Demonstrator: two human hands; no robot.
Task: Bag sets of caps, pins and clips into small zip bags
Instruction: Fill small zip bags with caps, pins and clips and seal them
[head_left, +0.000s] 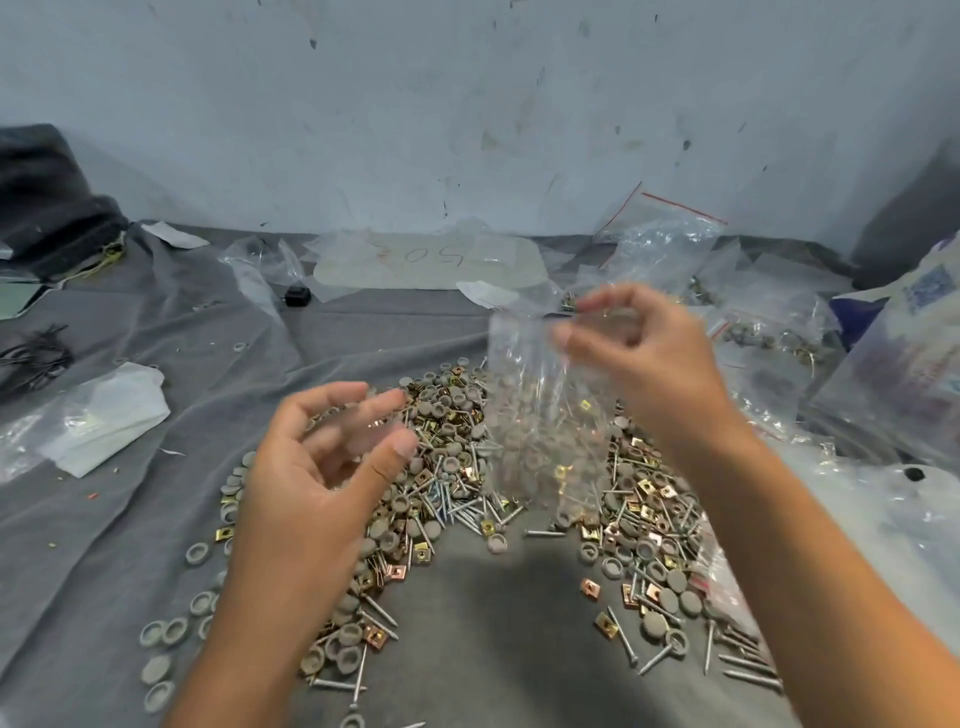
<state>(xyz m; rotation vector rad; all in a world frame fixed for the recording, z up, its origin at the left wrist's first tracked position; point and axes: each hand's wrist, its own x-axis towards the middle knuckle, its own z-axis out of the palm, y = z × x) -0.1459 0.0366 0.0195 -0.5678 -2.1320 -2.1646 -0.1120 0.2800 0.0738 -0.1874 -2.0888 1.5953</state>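
A small clear bag (540, 410) hangs above the pile of caps, pins and clips (447, 467) on the grey cloth (130, 519). The right hand (644, 358) pinches its top edge. The left hand (317, 467) is near the bag, fingers loosely spread, holding nothing.

Your clear zip bag (540, 415) hangs upright at centre. Under it, from 8 to 4 o'clock, grey round caps (447, 402), silver pins (457, 506) and brass square clips (647, 486) lie heaped together.
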